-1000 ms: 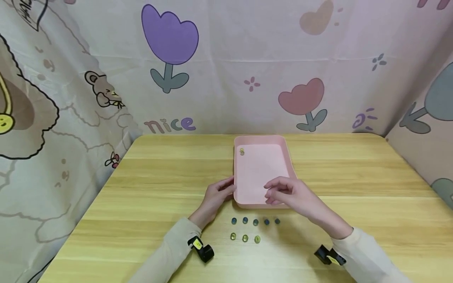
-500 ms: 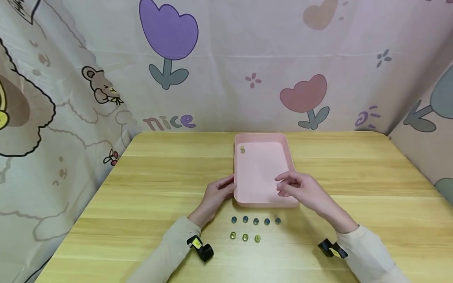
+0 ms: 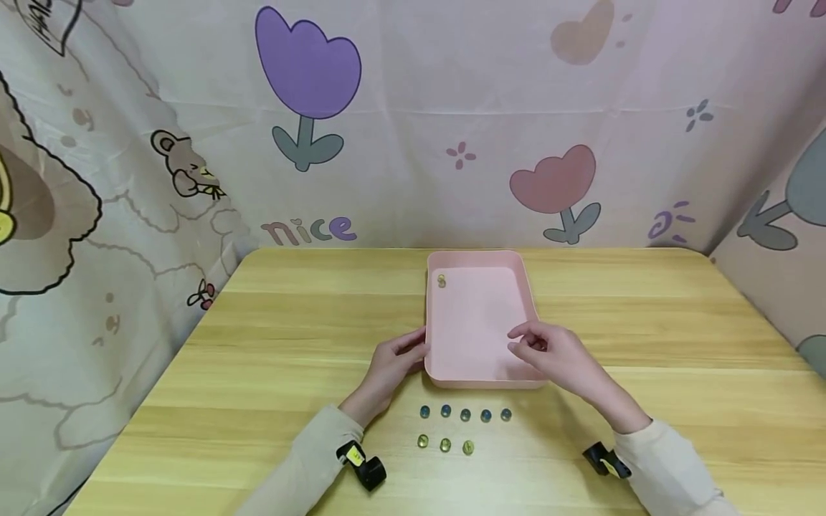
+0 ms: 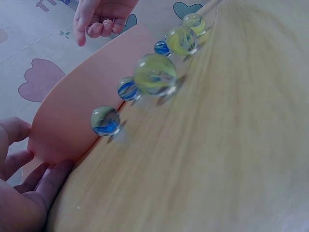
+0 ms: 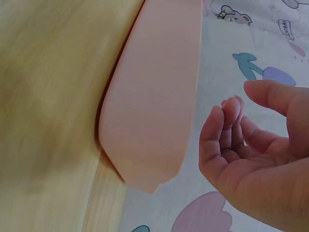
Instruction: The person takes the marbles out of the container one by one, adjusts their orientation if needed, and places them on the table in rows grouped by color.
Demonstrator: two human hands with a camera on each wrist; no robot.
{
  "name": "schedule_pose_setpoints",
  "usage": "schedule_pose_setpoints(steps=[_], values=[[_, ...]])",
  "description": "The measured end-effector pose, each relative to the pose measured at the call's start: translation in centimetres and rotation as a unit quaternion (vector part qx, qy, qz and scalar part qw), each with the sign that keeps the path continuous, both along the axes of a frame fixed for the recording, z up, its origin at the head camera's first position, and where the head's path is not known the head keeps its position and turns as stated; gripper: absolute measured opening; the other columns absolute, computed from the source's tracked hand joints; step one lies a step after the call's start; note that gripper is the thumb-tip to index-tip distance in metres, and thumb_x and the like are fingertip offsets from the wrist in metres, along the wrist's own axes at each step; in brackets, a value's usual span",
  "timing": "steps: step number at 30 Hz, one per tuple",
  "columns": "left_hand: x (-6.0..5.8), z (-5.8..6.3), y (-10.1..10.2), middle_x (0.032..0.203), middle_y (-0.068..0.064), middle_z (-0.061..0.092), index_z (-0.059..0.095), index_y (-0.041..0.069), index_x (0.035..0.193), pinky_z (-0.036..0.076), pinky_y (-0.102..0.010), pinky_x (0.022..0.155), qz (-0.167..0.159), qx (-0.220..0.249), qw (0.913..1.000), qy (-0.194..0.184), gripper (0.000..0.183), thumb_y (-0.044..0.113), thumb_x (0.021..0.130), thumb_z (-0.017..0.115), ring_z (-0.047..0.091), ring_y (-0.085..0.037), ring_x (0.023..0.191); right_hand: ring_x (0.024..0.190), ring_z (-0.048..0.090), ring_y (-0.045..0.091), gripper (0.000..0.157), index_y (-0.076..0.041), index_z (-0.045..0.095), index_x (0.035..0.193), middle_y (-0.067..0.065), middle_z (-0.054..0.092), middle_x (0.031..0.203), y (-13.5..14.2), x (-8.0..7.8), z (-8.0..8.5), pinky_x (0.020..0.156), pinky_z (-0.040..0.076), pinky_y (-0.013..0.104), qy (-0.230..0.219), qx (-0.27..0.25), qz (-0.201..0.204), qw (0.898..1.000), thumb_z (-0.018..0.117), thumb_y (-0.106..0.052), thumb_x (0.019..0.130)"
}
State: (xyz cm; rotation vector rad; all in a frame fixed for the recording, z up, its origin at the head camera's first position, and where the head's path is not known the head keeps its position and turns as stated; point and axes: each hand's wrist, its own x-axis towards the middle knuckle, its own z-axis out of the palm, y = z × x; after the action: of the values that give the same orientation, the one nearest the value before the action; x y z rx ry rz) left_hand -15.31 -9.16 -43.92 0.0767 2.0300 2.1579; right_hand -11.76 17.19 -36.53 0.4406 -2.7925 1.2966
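Observation:
A shallow pink tray (image 3: 480, 315) lies on the wooden table, with two small yellowish marbles (image 3: 442, 281) in its far left corner. My left hand (image 3: 390, 365) rests against the tray's left side near the front, its fingertips touching the outer wall in the left wrist view. Over the tray's front right corner hovers my right hand (image 3: 555, 355), fingers loosely bent. In the right wrist view a gap shows between its thumb and fingers, with nothing held. In front of the tray lies a row of several blue marbles (image 3: 465, 415), and nearer still three yellow-green marbles (image 3: 445, 445).
The wood-grain table (image 3: 297, 301) extends to both sides of the tray. A patterned cloth (image 3: 413, 179) hangs along its back edge and continues at the left and right sides.
My right hand has shifted right, from above the tray's front part to its right corner. My left hand, the tray and the marbles keep their places; the head view tilts slightly.

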Motion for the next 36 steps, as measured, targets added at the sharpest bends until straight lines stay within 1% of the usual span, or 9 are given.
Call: schedule_pose_setpoints(steps=[7,11,17,20,23,26,29,33,36], values=[[-0.1,0.1,-0.3,0.137,-0.02,0.051,0.054,-0.002,0.134,0.054,-0.032,0.088,0.001,0.004,1.0,-0.002,0.044,0.01,0.093,0.064,0.06,-0.025,0.111,0.065,0.048,0.015,0.018,0.001,0.067,0.102,-0.001,0.053,0.07,-0.2,-0.7,-0.2,0.055,0.04,0.024,-0.002,0.02,-0.027,0.999,0.067,-0.012,0.09],[-0.3,0.1,-0.5,0.137,-0.02,0.052,0.054,-0.003,0.133,0.054,-0.032,0.089,0.008,0.001,1.0,0.0,0.043,0.009,0.093,0.063,0.059,-0.025,0.111,0.065,0.048,0.016,0.019,0.002,0.067,0.102,0.0,0.054,0.071,-0.5,-1.2,0.2,0.056,0.04,0.025,-0.007,0.016,-0.03,0.999,0.066,-0.013,0.091],[-0.5,-0.1,-0.4,0.137,-0.019,0.052,0.054,-0.002,0.134,0.053,-0.032,0.09,0.002,0.001,1.0,-0.003,0.043,0.009,0.093,0.063,0.058,-0.026,0.113,0.065,0.048,0.017,0.02,0.003,0.067,0.104,0.002,0.055,0.072,-0.3,-1.8,0.9,0.055,0.04,0.024,-0.031,0.001,-0.038,0.999,0.064,-0.013,0.091],[-0.4,-0.1,-0.2,0.137,-0.018,0.052,0.055,-0.001,0.134,0.053,-0.032,0.09,0.002,0.0,1.0,-0.006,0.042,0.009,0.093,0.063,0.058,-0.026,0.114,0.065,0.048,0.017,0.022,0.003,0.067,0.105,0.003,0.055,0.073,-0.2,-2.3,1.1,0.055,0.04,0.025,-0.041,0.009,-0.037,0.998,0.063,-0.014,0.092],[-0.4,0.0,-0.2,0.137,-0.017,0.052,0.055,0.0,0.134,0.054,-0.032,0.089,0.003,0.003,0.9999,-0.01,0.043,0.008,0.093,0.064,0.059,-0.026,0.113,0.068,0.05,0.018,0.023,0.004,0.067,0.104,0.004,0.057,0.075,-0.4,-3.2,1.6,0.059,0.043,0.028,-0.035,0.036,-0.029,0.998,0.063,-0.014,0.092],[-0.5,0.1,-0.3,0.137,-0.018,0.052,0.054,-0.001,0.134,0.054,-0.031,0.088,0.006,0.005,0.9999,-0.007,0.043,0.008,0.092,0.064,0.059,-0.026,0.112,0.073,0.053,0.02,0.023,0.004,0.067,0.103,0.006,0.06,0.079,-0.7,-4.4,2.5,0.066,0.046,0.031,-0.026,0.064,-0.018,0.997,0.063,-0.015,0.091],[-0.4,0.1,-0.3,0.137,-0.019,0.052,0.054,-0.002,0.134,0.054,-0.031,0.089,0.006,0.008,0.9999,-0.008,0.043,0.008,0.092,0.064,0.059,-0.026,0.112,0.077,0.055,0.021,0.021,0.003,0.068,0.101,0.007,0.063,0.083,-1.1,-5.6,3.2,0.07,0.047,0.033,-0.02,0.076,-0.005,0.997,0.062,-0.016,0.091],[-0.4,0.0,-0.2,0.138,-0.02,0.051,0.053,-0.003,0.134,0.053,-0.032,0.09,-0.004,0.016,0.9998,-0.011,0.044,0.007,0.092,0.064,0.058,-0.027,0.113,0.08,0.057,0.02,0.02,0.001,0.069,0.102,0.005,0.066,0.086,-1.5,-7.2,3.6,0.073,0.049,0.032,-0.025,0.058,0.019,0.998,0.063,-0.014,0.091],[-0.3,0.0,-0.2,0.137,-0.021,0.051,0.054,-0.003,0.134,0.053,-0.032,0.09,-0.003,0.015,0.9998,-0.011,0.044,0.008,0.092,0.064,0.059,-0.027,0.112,0.081,0.059,0.019,0.018,0.001,0.071,0.103,0.005,0.068,0.088,-1.8,-8.4,3.7,0.074,0.05,0.031,-0.034,0.018,0.041,0.998,0.066,-0.01,0.09]])
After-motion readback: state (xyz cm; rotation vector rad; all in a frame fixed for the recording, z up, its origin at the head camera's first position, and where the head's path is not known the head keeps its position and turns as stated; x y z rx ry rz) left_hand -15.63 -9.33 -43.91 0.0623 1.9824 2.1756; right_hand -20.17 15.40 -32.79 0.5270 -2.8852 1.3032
